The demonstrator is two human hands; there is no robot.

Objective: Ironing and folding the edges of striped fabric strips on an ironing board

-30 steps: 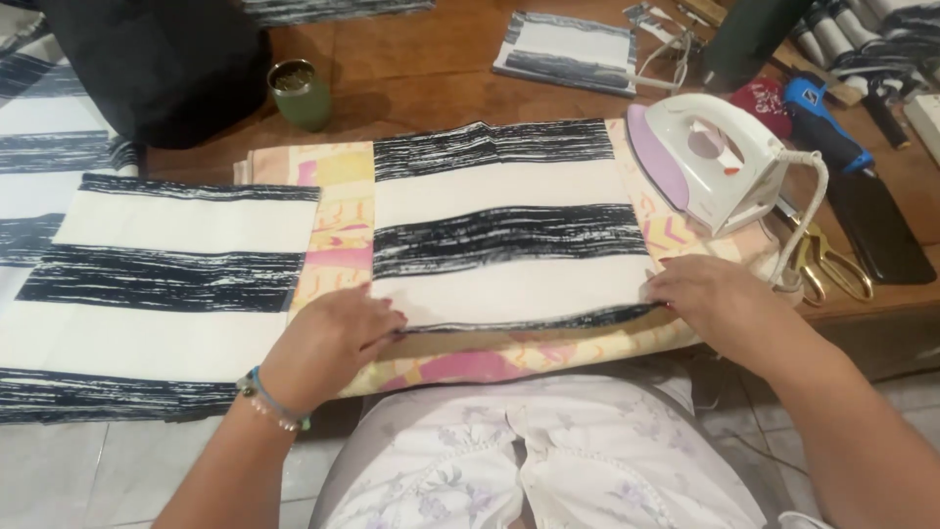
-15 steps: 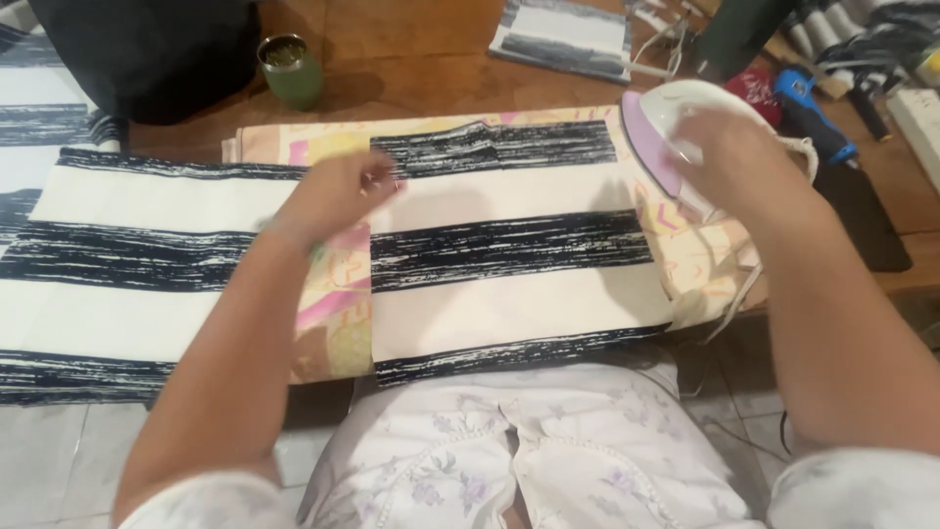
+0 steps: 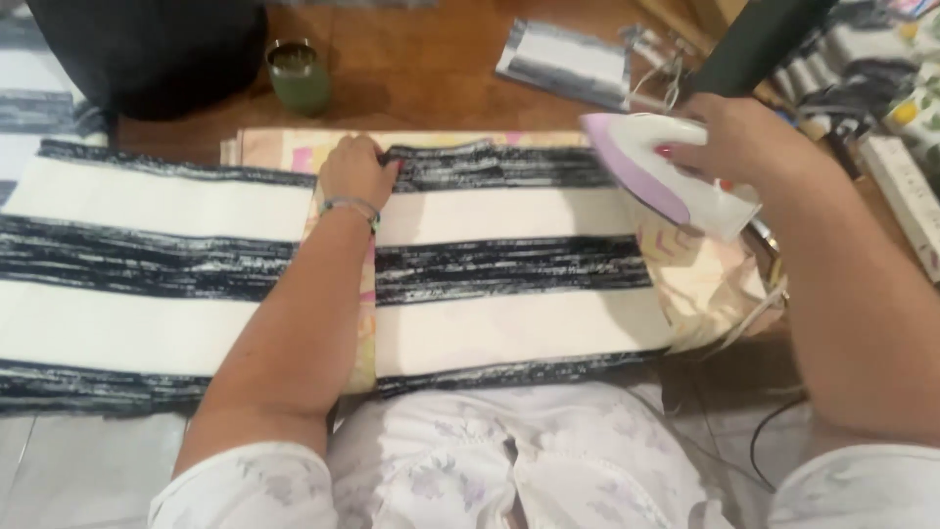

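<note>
A black-and-white striped cloth (image 3: 499,264) lies flat over a pastel patterned pad (image 3: 705,284) on the wooden table. My left hand (image 3: 354,172) presses down on the cloth's far left corner, fingers curled on the dark stripe. My right hand (image 3: 734,137) grips a white and lilac iron (image 3: 661,176), tilted and held above the cloth's right end. A second striped piece (image 3: 137,264) lies to the left, touching the pad's edge.
A green cup (image 3: 299,73) and a black bag (image 3: 147,49) stand at the back left. A small folded striped piece (image 3: 573,64) lies at the back. Spools and tools crowd the right side (image 3: 881,88). The iron's cord (image 3: 764,313) hangs off the table's front right.
My left hand moved from the cloth's near edge to its far left corner. My right hand left the near edge, took the iron and lifted it over the cloth's right end.
</note>
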